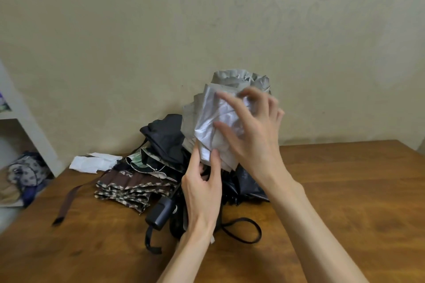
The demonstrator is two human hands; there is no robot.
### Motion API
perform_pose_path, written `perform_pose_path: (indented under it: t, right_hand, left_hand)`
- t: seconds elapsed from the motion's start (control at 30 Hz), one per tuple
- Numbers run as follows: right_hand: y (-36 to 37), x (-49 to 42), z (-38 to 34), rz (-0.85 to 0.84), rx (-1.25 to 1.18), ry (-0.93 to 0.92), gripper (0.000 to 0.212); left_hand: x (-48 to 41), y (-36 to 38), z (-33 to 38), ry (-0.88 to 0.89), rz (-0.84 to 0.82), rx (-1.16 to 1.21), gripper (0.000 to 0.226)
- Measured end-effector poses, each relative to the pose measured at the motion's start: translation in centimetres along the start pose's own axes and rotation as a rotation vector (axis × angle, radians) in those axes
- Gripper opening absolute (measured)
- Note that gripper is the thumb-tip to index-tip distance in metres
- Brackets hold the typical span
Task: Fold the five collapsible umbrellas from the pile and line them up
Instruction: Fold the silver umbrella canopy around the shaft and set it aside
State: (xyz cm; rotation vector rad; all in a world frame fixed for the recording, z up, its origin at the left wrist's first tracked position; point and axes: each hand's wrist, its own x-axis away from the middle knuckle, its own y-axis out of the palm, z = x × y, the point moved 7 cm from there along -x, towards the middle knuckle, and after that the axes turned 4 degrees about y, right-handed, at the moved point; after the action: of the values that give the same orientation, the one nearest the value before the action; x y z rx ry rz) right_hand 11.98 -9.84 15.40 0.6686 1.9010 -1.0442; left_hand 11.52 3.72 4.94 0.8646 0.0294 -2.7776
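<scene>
Crumpled silver-grey fabric collapsible umbrella (pixel 207 126) stands over the dark umbrella pile (pixel 165 140) at twelve o'clock on the brown wooden table (pixel 345 190). The left hand (pixel 202 188) pinches its six-o'clock hem, and the right hand (pixel 253 131) clasps its canopy with curled fingers.

Behind the left hand (pixel 202 193) and right hand (pixel 253 131) we see a beige wall (pixel 138 30), faint floral relief upper right. Brown wooden table (pixel 345 190) beneath them. White shelf unit (pixel 30 126) far left, patterned bag (pixel 27 172) low beside it.
</scene>
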Motion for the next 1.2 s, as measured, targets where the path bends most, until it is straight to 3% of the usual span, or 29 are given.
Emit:
perform_pose_path:
  t: [0.1,0.2,0.37,0.47,0.57,0.8,0.97,1.03,1.2]
  right_hand:
    - [-0.6,-2.2,0.8,-0.027,-0.001,0.044,0.058]
    - [-0.6,-4.0,0.8,-0.091,-0.067,0.006,0.041]
    - [-0.2,-6.1,0.5,-0.142,-0.059,0.007,0.033]
    - [0.2,-6.3,-0.6,-0.133,0.071,-0.072,0.033]
    - [0.5,-6.3,-1.7,-0.116,0.171,-0.129,0.032]
    - [-0.8,-5.7,-0.3,0.068,0.089,0.003,0.031]
    - [0.0,-6.9,1.1,-0.159,0.138,0.032,0.041]
    - [0.2,-7.1,1.1,-0.198,0.166,0.034,0.034]
    - [-0.5,-6.3,1.1,0.011,0.169,0.061,0.020]
  left_hand:
    - [0.0,0.0,-0.4,-0.003,-0.009,-0.037,0.048]
    - [-0.1,-0.1,-0.5,0.024,-0.011,-0.104,0.053]
    - [0.6,0.0,1.1,0.142,0.006,-0.207,0.090]
    - [0.8,0.2,2.2,0.321,-0.023,-0.349,0.079]
    - [0.6,0.1,1.9,0.337,-0.035,-0.333,0.060]
    - [0.3,-0.2,2.0,0.273,-0.006,-0.279,0.071]
    - [0.4,0.1,1.8,0.267,-0.031,-0.309,0.073]
    - [0.4,0.1,1.8,0.271,-0.031,-0.312,0.074]
    - [0.3,0.1,1.7,0.263,-0.039,-0.311,0.075]
